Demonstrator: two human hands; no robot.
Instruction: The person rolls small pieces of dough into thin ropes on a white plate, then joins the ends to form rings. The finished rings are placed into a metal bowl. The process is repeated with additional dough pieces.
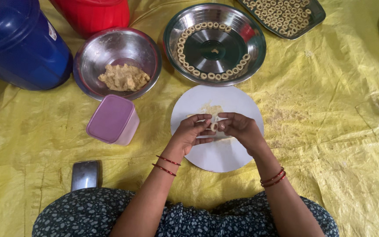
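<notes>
Head view: I am pinching a small dough piece [213, 127] between both hands.
My left hand [192, 131] and right hand [241, 128] are closing fingertips around it, hovering over the white round board [218, 156], near the steel plate [256, 48] of rings.

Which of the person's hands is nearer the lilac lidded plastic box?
Left. The left hand is just right of the lilac lidded plastic box; the right hand lies farther right, beyond the left, over the white round board.

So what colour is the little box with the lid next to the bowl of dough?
Pale purple box, seen in the head view.
</notes>
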